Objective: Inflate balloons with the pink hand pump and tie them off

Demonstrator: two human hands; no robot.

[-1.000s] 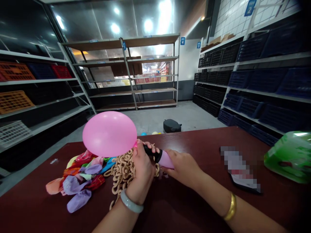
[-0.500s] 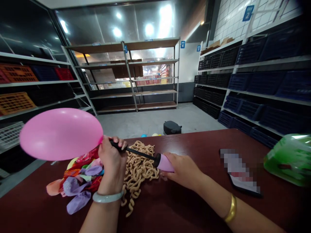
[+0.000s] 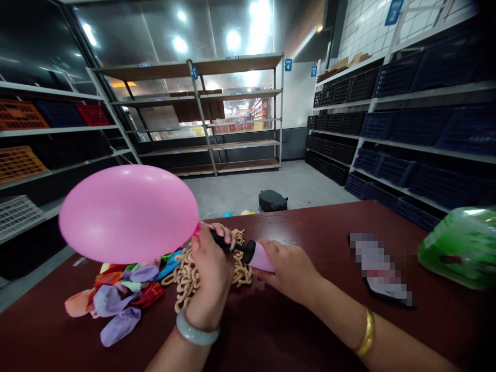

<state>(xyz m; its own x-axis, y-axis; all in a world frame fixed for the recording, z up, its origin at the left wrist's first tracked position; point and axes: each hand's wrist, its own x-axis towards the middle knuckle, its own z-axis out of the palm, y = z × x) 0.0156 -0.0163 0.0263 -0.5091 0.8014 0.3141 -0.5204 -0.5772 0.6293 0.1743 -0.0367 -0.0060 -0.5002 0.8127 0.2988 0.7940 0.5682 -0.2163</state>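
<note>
A large inflated pink balloon hangs over the left of the dark red table. Its neck sits on the black nozzle end of a hand pump. My left hand is closed round that black end and the balloon's neck. My right hand grips the pump's pink barrel, resting near the table. Under both hands lies a heap of beige curly strands.
Several limp balloons in mixed colours lie at the left. A dark flat object and a green plastic bag are at the right. Metal shelving with crates lines both sides; a black bag is on the floor beyond.
My left hand pulled the pump's end out to the left, then pushed it back in towards the barrel. The pink balloon has grown larger than a second ago.
</note>
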